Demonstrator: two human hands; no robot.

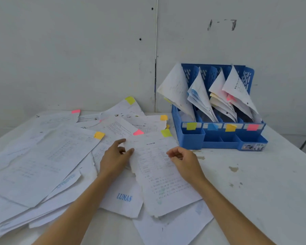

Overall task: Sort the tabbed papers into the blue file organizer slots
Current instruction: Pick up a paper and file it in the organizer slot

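Paper [157,175] with a yellow-green tab [166,133] lies atop the scattered pile [42,156] on the surface [254,183], its long axis running away from the person, tab end farthest. Left hand [115,159] pinches its left edge; right hand [183,160] rests curled at its right edge, grip unclear. Beyond, to the right, stands the blue organizer [191,138], its four slots holding sheets.
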